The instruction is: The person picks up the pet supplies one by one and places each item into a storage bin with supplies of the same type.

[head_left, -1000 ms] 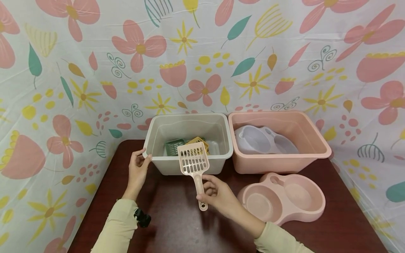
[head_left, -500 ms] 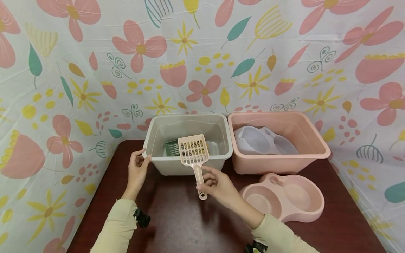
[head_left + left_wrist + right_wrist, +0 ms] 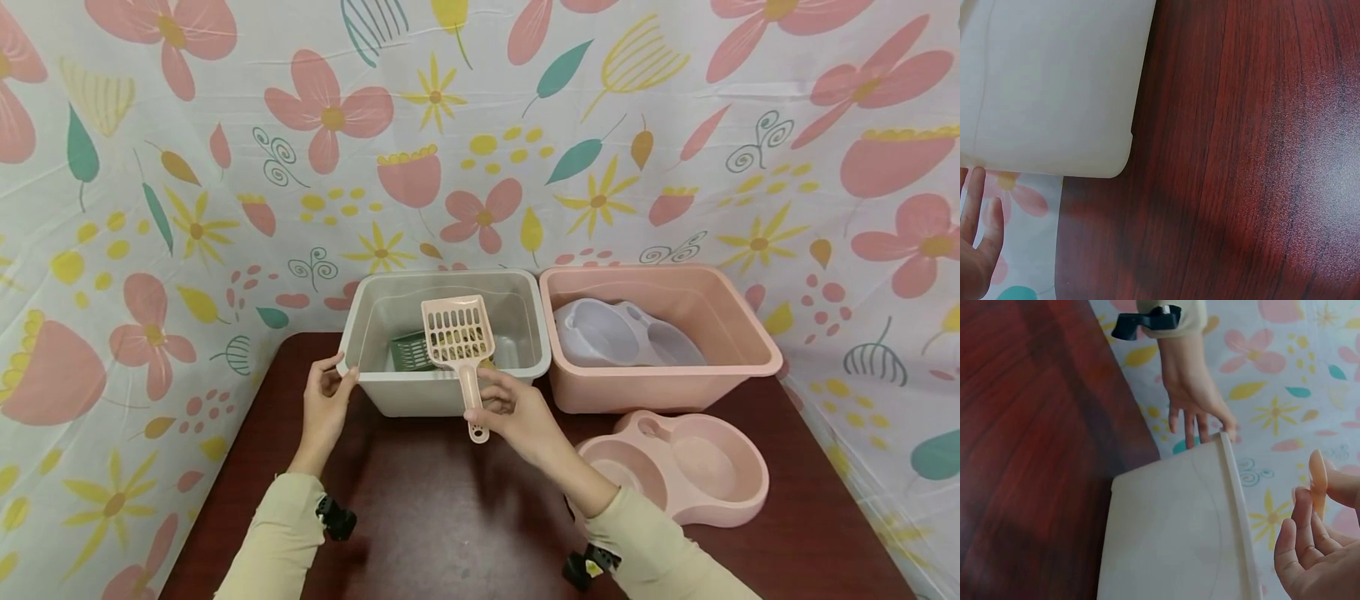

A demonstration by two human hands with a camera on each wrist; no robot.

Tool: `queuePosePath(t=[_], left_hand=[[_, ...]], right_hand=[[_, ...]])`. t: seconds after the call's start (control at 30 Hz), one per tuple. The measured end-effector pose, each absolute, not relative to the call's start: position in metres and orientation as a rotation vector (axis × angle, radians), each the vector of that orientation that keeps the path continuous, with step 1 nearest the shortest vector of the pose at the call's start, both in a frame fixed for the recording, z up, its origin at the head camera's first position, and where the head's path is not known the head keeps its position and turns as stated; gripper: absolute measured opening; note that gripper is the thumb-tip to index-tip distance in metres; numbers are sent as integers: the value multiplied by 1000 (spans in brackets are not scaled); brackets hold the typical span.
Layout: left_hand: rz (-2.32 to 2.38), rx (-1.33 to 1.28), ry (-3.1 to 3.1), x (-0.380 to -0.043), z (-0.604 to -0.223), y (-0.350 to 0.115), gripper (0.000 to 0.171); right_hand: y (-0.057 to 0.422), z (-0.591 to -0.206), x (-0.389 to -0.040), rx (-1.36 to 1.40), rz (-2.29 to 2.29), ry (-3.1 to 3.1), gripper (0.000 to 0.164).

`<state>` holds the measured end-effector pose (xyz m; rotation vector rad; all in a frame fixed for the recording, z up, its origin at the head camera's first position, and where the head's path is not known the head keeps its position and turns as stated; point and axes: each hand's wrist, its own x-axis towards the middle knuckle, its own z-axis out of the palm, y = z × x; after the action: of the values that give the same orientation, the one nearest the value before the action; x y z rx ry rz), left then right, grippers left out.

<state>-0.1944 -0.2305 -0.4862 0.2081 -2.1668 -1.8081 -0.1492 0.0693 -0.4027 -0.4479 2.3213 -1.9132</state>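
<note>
A pale pink litter scoop [image 3: 469,385] is in my right hand [image 3: 523,421], its handle pinched between thumb and fingers. Its slotted head points away from me, raised over the front rim of a grey litter box [image 3: 412,399]. In the right wrist view only the scoop's handle end [image 3: 1318,470] shows, edge-on between thumb and fingers. My left hand [image 3: 326,410] holds the box's front left corner, thumb at the front rim and fingers at the side. Inside the box lie a green scoop [image 3: 408,353] and a yellow one, mostly hidden behind the pink scoop.
To the right stands a pink litter box [image 3: 637,388] with a lilac double bowl [image 3: 607,329] in it. In front of that, a pink double bowl [image 3: 712,467] sits on the dark red wooden table [image 3: 427,517]. A flowered cloth [image 3: 480,108] hangs behind.
My right hand has carried the pink scoop forward, so its head now overlaps the grey box's inside and hides most of the yellow scoop. My left hand has stayed at the corner.
</note>
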Motion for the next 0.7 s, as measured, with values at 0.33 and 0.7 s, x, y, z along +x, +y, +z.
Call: queuePosePath(t=[0.33, 0.7], left_hand=[[-1818, 196, -2138, -196, -487, -230, 37], [-1847, 219, -2156, -187, -470, -226, 39]], right_hand=[[69, -398, -165, -383, -1900, 2332, 56], [69, -397, -184, -365, -1850, 2365, 56]])
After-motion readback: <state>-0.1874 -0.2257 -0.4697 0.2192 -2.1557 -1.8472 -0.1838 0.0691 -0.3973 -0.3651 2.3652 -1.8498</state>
